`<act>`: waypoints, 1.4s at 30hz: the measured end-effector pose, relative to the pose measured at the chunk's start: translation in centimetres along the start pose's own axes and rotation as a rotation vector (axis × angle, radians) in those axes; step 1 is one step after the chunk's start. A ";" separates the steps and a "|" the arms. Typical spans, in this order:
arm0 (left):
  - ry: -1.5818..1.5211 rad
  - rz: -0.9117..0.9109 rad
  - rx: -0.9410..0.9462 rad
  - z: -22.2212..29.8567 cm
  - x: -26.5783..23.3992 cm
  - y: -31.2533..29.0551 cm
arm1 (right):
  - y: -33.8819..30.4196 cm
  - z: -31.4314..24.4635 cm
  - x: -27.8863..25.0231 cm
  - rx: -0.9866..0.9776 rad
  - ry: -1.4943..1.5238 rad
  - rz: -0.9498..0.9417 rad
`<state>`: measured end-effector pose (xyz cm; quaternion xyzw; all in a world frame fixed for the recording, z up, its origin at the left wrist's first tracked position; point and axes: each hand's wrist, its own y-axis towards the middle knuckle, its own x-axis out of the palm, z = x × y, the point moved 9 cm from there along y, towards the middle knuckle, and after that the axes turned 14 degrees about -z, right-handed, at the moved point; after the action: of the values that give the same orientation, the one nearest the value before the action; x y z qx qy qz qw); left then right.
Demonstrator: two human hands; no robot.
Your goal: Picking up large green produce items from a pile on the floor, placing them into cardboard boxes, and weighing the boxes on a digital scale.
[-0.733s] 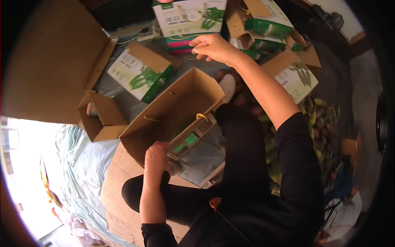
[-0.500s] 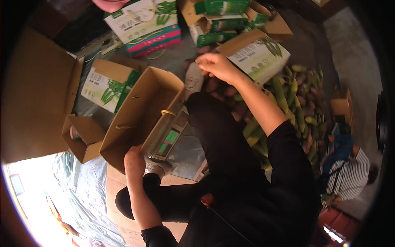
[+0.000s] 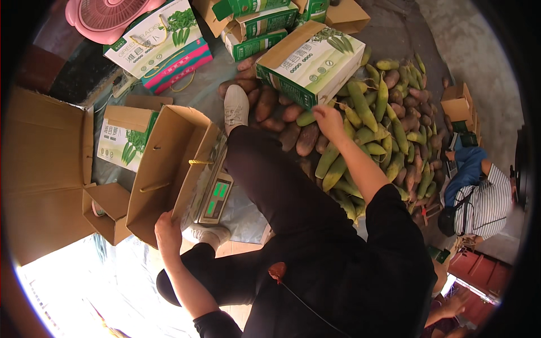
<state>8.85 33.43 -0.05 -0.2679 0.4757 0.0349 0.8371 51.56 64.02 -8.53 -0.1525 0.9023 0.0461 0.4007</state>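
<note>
My left hand is closed on the near edge of a long open cardboard box, which has yellow rope handles and is tilted. The bottom of the box lies partly in shadow. Beside it is a scale with a lit green display; whether the box rests on it I cannot tell. My right hand, fingers curled, is at the lower corner of a white and green printed box, above the edge of a heap of green radishes. Anything inside those fingers is hidden.
Reddish-brown roots lie among the radishes. Green cartons, a pink plastic basket and a smaller printed box stand around. My shoe is between box and heap. A person in a striped shirt is at far right.
My right hand has gone from beside my shoe to the right, over the heap's edge. My left hand stays on the cardboard box. The whole view has shifted.
</note>
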 end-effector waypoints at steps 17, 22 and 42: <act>-0.071 -0.083 -0.117 1.1 0.1 1.1 | 23.5 -9.1 12.2 -0.230 -0.805 -0.265; -0.105 -0.137 -0.193 1.0 0.0 1.7 | 26.3 -7.0 15.1 -0.158 -0.915 -0.345; -0.042 -0.057 -0.031 1.7 -0.2 0.8 | 11.4 -15.0 -10.1 -0.063 -1.067 -0.449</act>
<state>9.82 34.93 0.44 -0.2933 0.4497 0.0241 0.8433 43.78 74.14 8.57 -0.3076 0.5192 0.0573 0.7953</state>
